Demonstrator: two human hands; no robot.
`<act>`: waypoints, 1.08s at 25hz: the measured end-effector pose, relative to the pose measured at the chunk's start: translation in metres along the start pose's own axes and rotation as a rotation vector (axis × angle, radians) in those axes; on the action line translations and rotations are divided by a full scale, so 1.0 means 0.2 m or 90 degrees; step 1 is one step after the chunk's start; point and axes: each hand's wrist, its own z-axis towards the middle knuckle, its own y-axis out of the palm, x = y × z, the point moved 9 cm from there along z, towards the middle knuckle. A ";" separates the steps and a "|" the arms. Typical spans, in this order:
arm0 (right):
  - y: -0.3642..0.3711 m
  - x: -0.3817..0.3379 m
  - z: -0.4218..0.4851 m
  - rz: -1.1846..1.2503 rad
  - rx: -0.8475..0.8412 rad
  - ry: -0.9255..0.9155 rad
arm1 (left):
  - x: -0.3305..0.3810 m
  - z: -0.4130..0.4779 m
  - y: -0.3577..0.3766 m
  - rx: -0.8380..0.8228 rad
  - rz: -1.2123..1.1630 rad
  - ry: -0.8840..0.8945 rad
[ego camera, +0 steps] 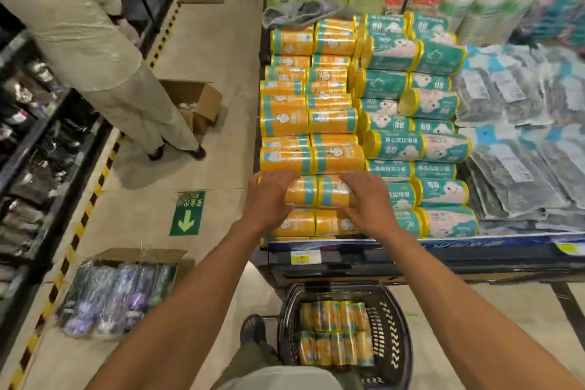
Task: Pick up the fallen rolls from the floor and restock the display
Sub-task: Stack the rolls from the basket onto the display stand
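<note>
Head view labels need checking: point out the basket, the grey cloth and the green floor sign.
basket [395,326], head view, right wall
grey cloth [294,16], head view, middle fold
green floor sign [186,221], head view, its arrow

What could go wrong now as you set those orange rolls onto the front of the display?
1. The orange plastic-wrapped rolls that the left hand and right hand hold sit at the stack's front corner; being round, they could roll off the edge.
2. A teal plastic-wrapped roll lies askew atop its neighbours; a nudge might topple it.
3. The black plastic basket stands by the feet, a likely trip hazard.
</note>
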 end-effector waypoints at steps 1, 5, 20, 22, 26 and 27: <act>0.05 0.01 0.00 -0.003 -0.021 0.007 | -0.01 0.00 0.05 -0.016 0.004 0.017; 0.14 0.03 -0.01 -0.027 -0.017 -0.016 | -0.04 -0.04 0.13 -0.009 0.028 0.057; 0.26 0.11 0.07 -0.077 -0.166 -0.060 | -0.05 0.01 0.23 -0.138 0.175 0.013; 0.23 0.11 0.05 -0.080 -0.171 -0.015 | -0.03 -0.03 0.21 -0.130 0.142 -0.027; 0.04 0.08 -0.11 -0.038 -0.041 -0.032 | 0.07 -0.23 0.10 -0.005 0.116 -0.055; 0.00 0.09 -0.18 -0.024 -0.014 -0.035 | 0.10 -0.30 0.10 0.020 0.112 -0.053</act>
